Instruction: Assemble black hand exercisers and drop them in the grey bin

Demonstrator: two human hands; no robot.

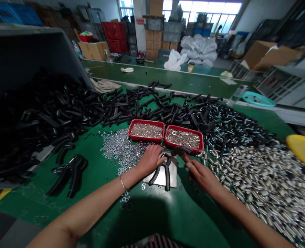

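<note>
A black spring clamp (167,174) lies on a small metal plate (173,175), its two handles spread toward me. My left hand (151,161) has its thumb and fingers closed at the clamp's head; part of the grip is hidden. In my right hand (200,174) is a hammer (185,156) held by its wooden handle, its dark head just right of the clamp's top. Behind the plate stand two red trays, the left tray (146,139) with tiny metal pieces, the right tray (202,142) with small pins. Loose nuts or washers (120,150) are scattered left of my left hand.
Black plastic clamp handles (121,103) pile up across the back, spilling from a large grey bin (64,38). Metal springs (268,175) heap at right, beside black parts with pins (232,124). Another clamp (73,172) lies at left. A yellow plate (303,148) sits at the right edge.
</note>
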